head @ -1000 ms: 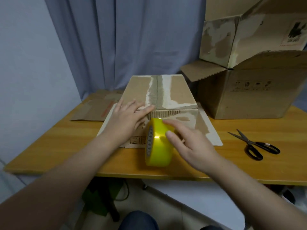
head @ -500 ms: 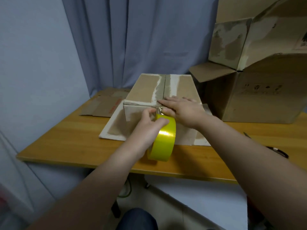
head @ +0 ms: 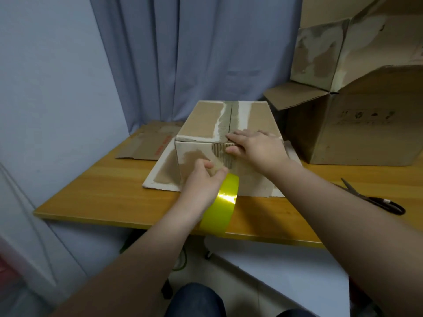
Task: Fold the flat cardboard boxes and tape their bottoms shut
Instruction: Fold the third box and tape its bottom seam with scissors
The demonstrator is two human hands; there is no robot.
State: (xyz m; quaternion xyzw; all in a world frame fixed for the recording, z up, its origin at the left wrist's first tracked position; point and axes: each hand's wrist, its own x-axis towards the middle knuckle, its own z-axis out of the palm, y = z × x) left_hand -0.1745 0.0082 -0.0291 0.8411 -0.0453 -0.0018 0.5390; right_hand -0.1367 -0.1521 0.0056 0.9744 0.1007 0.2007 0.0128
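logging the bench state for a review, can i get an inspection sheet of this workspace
surface: wooden table
job's things: small box with flaps closed on top, old tape marks along the seam; yellow tape roll at its near side; flat cardboard at back left
clutter: scissors at right; big box, open, at back right
grippers: left hand holds the tape roll; right hand presses flat on the small box's near top edge
cables: greenish line under the table, perhaps a cable
surroundings: blue curtain, pale wall
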